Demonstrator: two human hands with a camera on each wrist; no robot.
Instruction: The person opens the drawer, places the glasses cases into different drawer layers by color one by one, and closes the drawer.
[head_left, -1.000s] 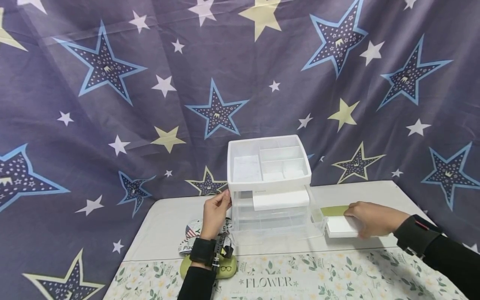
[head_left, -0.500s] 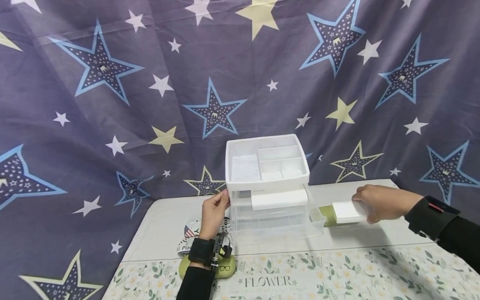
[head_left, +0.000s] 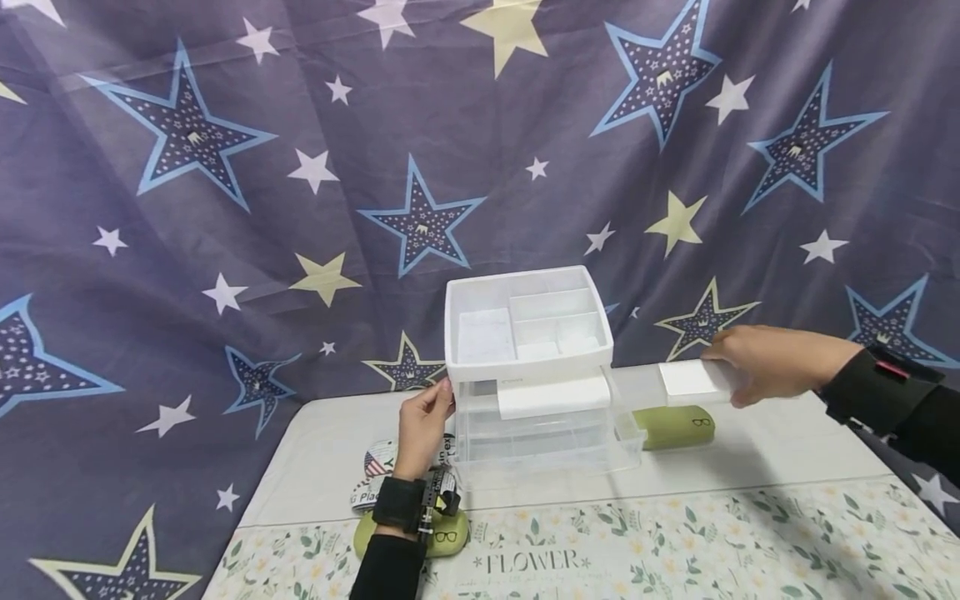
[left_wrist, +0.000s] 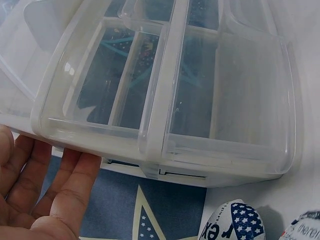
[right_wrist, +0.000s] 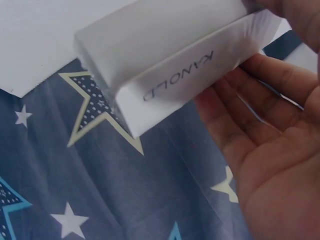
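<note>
A white-topped organizer with clear drawers (head_left: 528, 367) stands mid-table in the head view. My left hand (head_left: 422, 427) holds its left edge; in the left wrist view the fingers (left_wrist: 70, 200) reach along that edge, their tips partly hidden. On the right, my right hand (head_left: 783, 362) grips the right end of a white box (head_left: 684, 378), raised above a green glasses case (head_left: 678, 427). Close up, the right wrist view shows dark letters reading KANOLD on the box (right_wrist: 130, 55), with thumb and fingers on either side of it.
A second green glasses case (head_left: 448, 533) lies by my left wrist. Several printed, rounded things (head_left: 367, 493) sit left of the organizer. The organizer's divided top tray (head_left: 487, 333) faces up. A starry curtain (head_left: 300, 125) hangs behind the table (head_left: 330, 433).
My right hand has lifted the white box up and back, uncovering the green glasses case beneath it. The left hand stays at the organizer's edge. The head view has shifted slightly.
</note>
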